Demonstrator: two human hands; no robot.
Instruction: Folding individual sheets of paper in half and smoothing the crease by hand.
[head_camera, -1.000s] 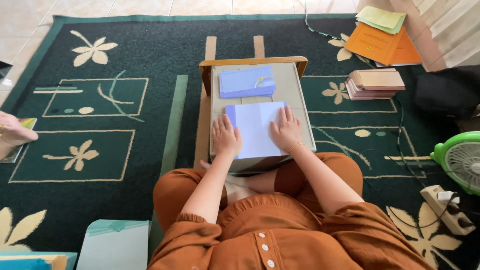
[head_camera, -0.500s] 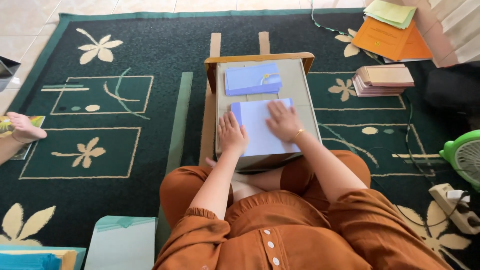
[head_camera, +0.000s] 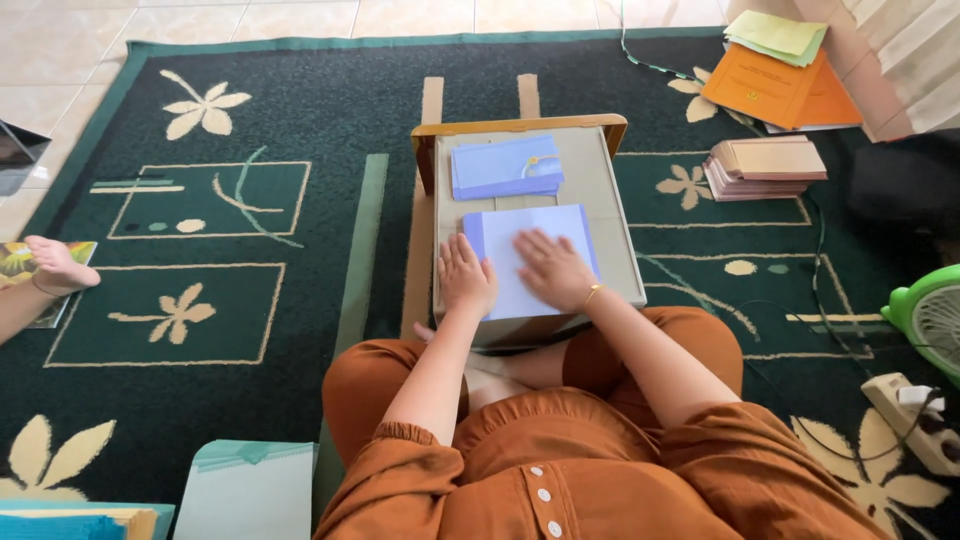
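My left hand (head_camera: 466, 277) lies flat on the left edge of the pale blue sheet (head_camera: 530, 258), fingers together and extended, gripping nothing; my right hand (head_camera: 553, 268) has moved from the sheet's right side to its centre and presses palm-down, fingers spread, likewise holding nothing. The sheet remains flat on the near half of the grey counter (head_camera: 615, 215), with the stack of blue envelopes (head_camera: 505, 166) just beyond it, apart. I judge this a smoothing or creasing stroke in progress. At the left edge of view another person's hand (head_camera: 58, 264) now rests on a printed page on the carpet (head_camera: 300, 110)
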